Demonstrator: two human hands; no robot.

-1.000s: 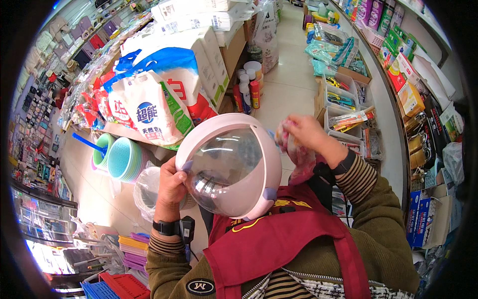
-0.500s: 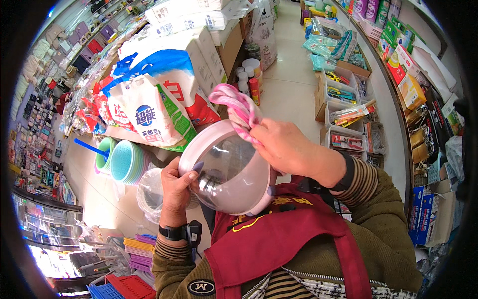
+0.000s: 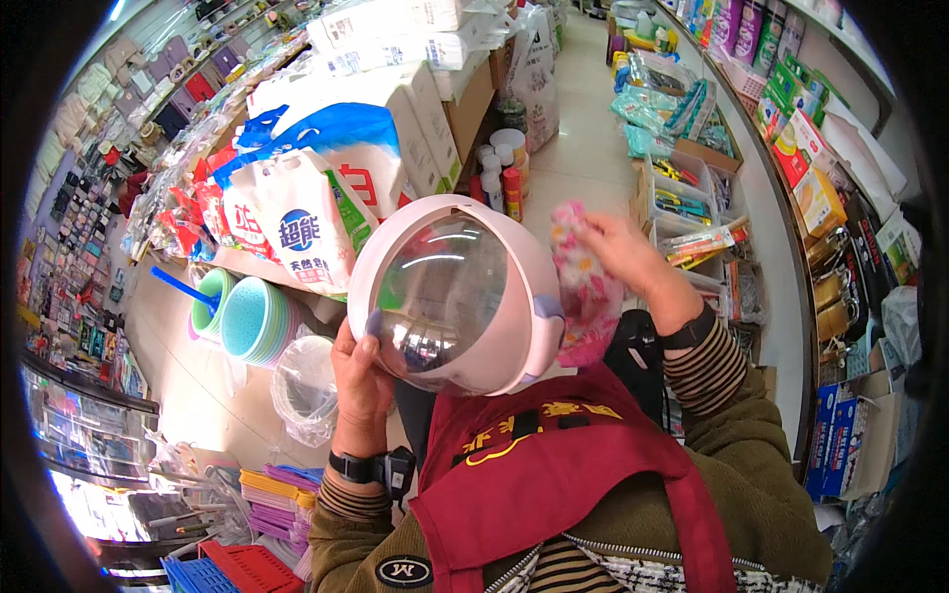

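Up in front of my apron I hold a rounded pale pink plastic container [image 3: 524, 252] with a large clear window and lilac clips. My left hand [image 3: 363, 385] grips its lower left rim, thumb on the near side. To the right of the container, my right hand [image 3: 633, 259] pinches a pink and white patterned cloth [image 3: 585, 292], which hangs down beside the container's side. Whether the cloth touches the container, I cannot tell. Bright reflections show on the clear window.
Detergent bags [image 3: 297, 222] and white paper packs stand ahead on the left. Stacked teal basins [image 3: 255, 321] and a clear-bagged bin [image 3: 304, 381] sit on the floor left. Boxes of tools [image 3: 682, 203] line the right of the aisle. Colourful baskets [image 3: 252, 568] lie at lower left.
The cloth has left the container's upper rim; my right hand has moved right with it, and it now hangs loose. The container has turned and its window faces up more.
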